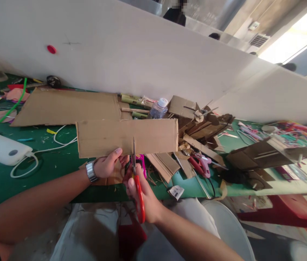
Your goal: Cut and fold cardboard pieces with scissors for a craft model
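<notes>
My left hand (110, 164), with a silver watch (91, 171) on its wrist, grips the lower edge of a rectangular cardboard piece (107, 136). The thumb lies on the front face and the fingers curl behind it. In my right hand (142, 192) is a pair of scissors (140, 203) with red handles, blades pointing away from me. The blades overlap the cardboard at its lower edge, a little right of my left thumb. Whether a cut runs along them I cannot tell. Behind both hands a pink and black packet (142, 162) shows in part.
A larger cardboard sheet (69, 107) lies behind on the green table (50, 181). On the left is a white power bank (4, 148) with a cable. To the right are a bottle (158, 108), cardboard constructions (205, 125) and a pink glue gun (204, 165).
</notes>
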